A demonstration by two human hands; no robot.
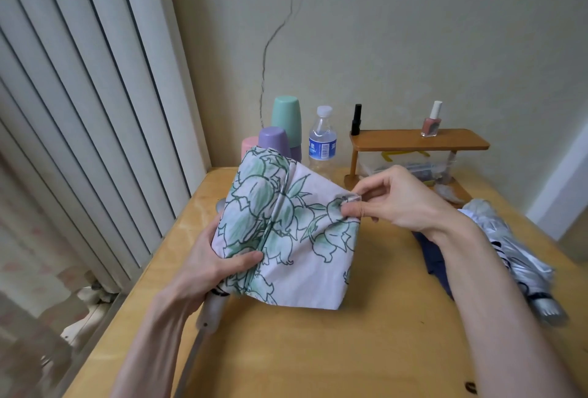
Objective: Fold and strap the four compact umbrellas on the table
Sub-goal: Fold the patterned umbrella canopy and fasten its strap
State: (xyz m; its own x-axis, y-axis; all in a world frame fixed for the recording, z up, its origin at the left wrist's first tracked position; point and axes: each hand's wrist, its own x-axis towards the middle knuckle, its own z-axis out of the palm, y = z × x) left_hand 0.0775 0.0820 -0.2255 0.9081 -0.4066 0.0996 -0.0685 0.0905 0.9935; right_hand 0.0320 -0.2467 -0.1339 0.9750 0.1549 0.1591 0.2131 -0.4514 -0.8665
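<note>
A pale umbrella with green flower print (286, 232) is held above the wooden table (366, 350), its canopy loosely spread to the right. My left hand (210, 264) grips its body near the white handle (211, 311). My right hand (391, 200) pinches the canopy's right edge at a small strap tab. A silver umbrella (521, 257) lies at the right, partly behind my right forearm. A dark blue umbrella (429, 254) lies beside it, mostly hidden by the arm.
At the back stand pastel cups (286, 121), a water bottle (322, 140) and a small wooden shelf (420, 140) carrying a black bottle and nail polish. A clear box sits under the shelf. A curtain (79, 111) hangs at the left.
</note>
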